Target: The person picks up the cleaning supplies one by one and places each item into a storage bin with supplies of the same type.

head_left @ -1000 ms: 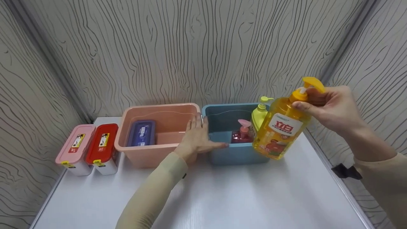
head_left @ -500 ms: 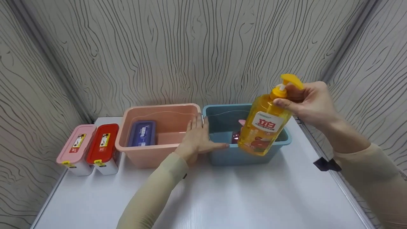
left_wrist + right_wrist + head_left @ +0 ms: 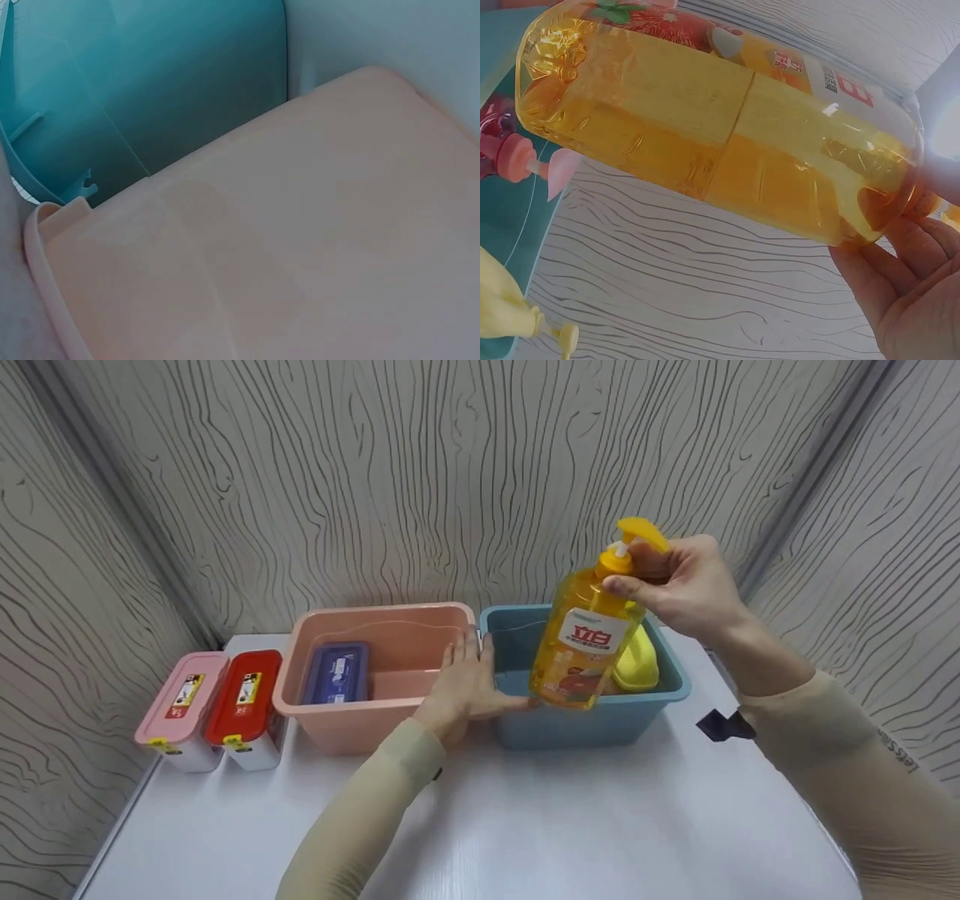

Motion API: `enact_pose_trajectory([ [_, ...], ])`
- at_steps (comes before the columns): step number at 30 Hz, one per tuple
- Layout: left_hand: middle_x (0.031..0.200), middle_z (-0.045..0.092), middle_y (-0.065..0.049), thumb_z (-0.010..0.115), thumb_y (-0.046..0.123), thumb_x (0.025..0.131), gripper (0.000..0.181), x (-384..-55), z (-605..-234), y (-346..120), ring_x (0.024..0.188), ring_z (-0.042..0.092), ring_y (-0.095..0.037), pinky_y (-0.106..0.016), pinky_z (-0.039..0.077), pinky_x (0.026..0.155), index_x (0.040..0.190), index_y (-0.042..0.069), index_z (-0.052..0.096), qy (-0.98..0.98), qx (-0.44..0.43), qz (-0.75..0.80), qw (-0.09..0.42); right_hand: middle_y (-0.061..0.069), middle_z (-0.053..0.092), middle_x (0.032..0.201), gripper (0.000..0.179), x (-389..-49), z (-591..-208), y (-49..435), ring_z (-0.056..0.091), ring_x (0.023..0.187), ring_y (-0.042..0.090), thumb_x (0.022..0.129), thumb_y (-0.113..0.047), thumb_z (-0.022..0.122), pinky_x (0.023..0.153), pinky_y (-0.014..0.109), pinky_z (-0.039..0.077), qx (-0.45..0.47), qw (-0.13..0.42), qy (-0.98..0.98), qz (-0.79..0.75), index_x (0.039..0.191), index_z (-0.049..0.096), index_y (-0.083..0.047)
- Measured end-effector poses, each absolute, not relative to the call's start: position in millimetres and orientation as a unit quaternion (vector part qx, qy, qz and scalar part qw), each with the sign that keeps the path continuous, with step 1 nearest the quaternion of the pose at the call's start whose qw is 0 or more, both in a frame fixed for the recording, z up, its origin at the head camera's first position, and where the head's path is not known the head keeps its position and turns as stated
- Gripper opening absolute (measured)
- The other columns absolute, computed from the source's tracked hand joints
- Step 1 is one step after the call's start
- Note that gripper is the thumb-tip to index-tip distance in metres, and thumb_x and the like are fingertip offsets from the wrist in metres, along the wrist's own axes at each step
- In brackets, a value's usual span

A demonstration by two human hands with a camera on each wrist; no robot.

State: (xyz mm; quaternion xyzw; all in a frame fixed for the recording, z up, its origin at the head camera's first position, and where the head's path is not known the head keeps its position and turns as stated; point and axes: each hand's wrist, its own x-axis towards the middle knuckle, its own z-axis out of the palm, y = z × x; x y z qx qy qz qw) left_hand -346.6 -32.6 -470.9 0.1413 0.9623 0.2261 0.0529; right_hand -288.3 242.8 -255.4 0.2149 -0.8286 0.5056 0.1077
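One yellow bottle [image 3: 579, 660], pinched by our right hand [image 3: 688, 587] (left hand [image 3: 463, 684] spread, at its eight o'clock): we'd straighten, then lower.

The place looked like a small booth, its white table [image 3: 570, 825] enclosed on three sides by wood-grain-patterned panels [image 3: 375, 472] meeting at grey corner strips [image 3: 118, 495].

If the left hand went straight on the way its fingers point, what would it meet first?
Most likely the wood-grain patterned wall behind the pink bin and the blue bin. Depth is unclear, though: the left hand might catch a far bin edge first.
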Motion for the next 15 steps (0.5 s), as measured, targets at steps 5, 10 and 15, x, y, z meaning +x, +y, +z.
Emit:
enact_pose_trajectory([
  [5, 0.191, -0.010, -0.017, 0.070, 0.094, 0.079, 0.146, -347, -471, -33, 0.180, -0.005, -0.037, -0.056, 0.001, 0.147, 0.182, 0.012, 0.007, 0.963, 0.152, 0.217, 0.044, -0.007, 0.088, 0.116, 0.031, -298, -257, 232, 0.084, 0.108, 0.003, 0.100, -0.003, 0.084, 0.095, 0.024, 0.067, 0.244, 0.105, -0.812, 0.520, 0.129, 0.078, 0.007],
  [10, 0.192, -0.012, -0.014, 0.071, 0.094, 0.079, 0.147, -347, -470, -33, 0.180, -0.007, -0.036, -0.054, 0.000, 0.147, 0.183, 0.014, 0.005, 0.963, 0.145, 0.222, 0.053, -0.001, 0.088, 0.118, 0.030, -308, -263, 224, 0.084, 0.107, 0.003, 0.101, -0.004, 0.083, 0.095, 0.025, 0.067, 0.254, 0.105, -0.809, 0.520, 0.129, 0.078, 0.006],
  [15, 0.192, -0.014, -0.013, 0.074, 0.092, 0.078, 0.148, -348, -469, -33, 0.181, -0.008, -0.034, -0.052, -0.002, 0.147, 0.182, 0.015, 0.003, 0.962, 0.133, 0.229, 0.066, 0.006, 0.088, 0.119, 0.029, -317, -271, 218, 0.085, 0.106, 0.004, 0.101, -0.003, 0.082, 0.095, 0.026, 0.067, 0.265, 0.101, -0.806, 0.520, 0.128, 0.079, 0.007],
])
